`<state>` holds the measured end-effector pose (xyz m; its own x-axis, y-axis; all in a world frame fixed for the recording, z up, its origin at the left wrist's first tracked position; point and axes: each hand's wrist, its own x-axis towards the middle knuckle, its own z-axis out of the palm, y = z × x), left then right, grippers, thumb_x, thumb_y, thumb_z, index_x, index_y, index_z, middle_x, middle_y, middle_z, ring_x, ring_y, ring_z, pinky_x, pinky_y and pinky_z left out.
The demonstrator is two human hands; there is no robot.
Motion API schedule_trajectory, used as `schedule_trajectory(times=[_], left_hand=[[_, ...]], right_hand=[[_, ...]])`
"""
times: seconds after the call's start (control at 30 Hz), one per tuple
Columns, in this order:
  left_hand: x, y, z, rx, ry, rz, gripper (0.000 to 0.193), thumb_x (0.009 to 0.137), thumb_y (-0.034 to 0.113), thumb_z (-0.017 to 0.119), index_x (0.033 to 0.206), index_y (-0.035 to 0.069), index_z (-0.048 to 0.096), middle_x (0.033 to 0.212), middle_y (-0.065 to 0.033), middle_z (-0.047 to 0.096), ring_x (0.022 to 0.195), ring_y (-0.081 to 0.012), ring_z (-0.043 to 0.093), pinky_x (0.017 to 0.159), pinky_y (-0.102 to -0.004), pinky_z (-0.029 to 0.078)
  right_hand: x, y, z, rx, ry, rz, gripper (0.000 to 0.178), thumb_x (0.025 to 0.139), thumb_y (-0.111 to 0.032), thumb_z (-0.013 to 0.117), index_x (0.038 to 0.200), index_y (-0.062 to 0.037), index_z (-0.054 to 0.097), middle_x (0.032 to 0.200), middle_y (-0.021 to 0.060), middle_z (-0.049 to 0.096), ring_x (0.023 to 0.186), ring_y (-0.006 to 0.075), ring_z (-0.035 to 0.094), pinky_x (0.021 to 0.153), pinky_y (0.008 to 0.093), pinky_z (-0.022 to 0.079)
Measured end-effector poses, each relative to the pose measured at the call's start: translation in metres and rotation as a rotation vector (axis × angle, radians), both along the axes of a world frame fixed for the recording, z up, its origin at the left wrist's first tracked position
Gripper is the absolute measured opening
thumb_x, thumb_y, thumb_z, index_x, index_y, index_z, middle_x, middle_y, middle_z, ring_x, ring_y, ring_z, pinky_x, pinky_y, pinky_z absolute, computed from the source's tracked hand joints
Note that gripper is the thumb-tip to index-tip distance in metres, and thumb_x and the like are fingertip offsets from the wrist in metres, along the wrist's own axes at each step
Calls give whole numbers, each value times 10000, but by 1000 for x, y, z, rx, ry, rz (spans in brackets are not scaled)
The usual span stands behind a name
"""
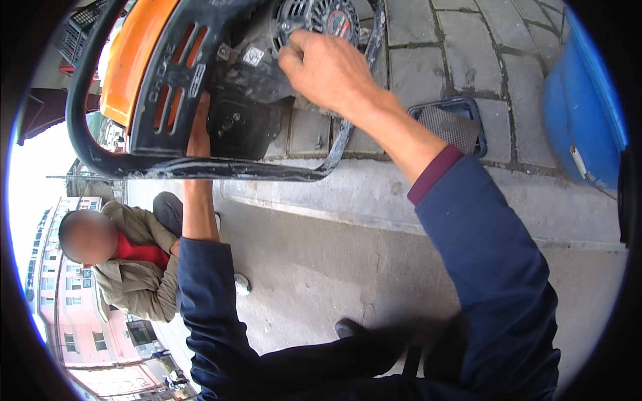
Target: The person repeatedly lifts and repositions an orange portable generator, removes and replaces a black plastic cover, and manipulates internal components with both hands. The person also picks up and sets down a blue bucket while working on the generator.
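Note:
A generator-like machine with an orange tank (137, 63), a black slotted panel (180, 73) and a black tube frame (254, 169) fills the upper left. My left hand (200, 117) reaches through the frame beside an open black housing (234, 130); the panel and housing hide its fingers. Over the engine, my right hand (328, 70) is closed, with thumb and forefinger curled together just below the round recoil starter cover (334, 23). Whatever lies between those fingertips is too small to make out. A shallow black cover (480, 137) with a grey mesh sheet (445, 125) lies on the paving right of my right forearm.
A big blue barrel (582, 107) stands on the stone paving (468, 57) at the right. Below runs a pale kerb (388, 194) and a concrete road surface (314, 260). Another person (140, 260) in a khaki jacket sits at the left. Dark crates (77, 40) show upper left.

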<state>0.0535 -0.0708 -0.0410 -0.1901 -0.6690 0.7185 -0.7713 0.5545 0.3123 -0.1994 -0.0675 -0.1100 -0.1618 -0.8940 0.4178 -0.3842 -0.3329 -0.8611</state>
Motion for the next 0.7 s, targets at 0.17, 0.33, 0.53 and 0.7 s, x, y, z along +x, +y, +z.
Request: schedule_trajectory(times=[0.17,0.33,0.53,0.7], left_hand=[[16,33,-2,158,97,120,320,973,186,731,1235,6,697,1191,-80,695,1078,-179,631,1011,-329,464],[17,119,46,82,374,235,302,999,127,653,1236,-59,669,1191,-112,682,1046,-150,607,973,-270,455],[-28,85,153,-158,83,17,396,1059,232,565,1303,-75,622,1325,-161,633,1162,-239,652,1077,-331,476],[-64,60,169,280,62,-105,478,1023,369,630,1261,-45,655,1019,-130,757,898,-173,703,923,-284,522]], right_hand=[[0,0,2,12,-89,12,263,903,-220,588,898,12,712,822,281,708,804,468,707,768,556,571],[1,3,5,-8,-126,-19,245,879,-214,606,859,7,708,796,260,709,774,455,703,762,556,561],[10,10,7,182,-377,108,298,877,-293,618,929,-30,751,740,230,712,747,415,705,773,512,549],[14,3,12,245,-684,156,401,939,-393,629,783,-23,643,719,16,605,654,140,556,621,323,443]])
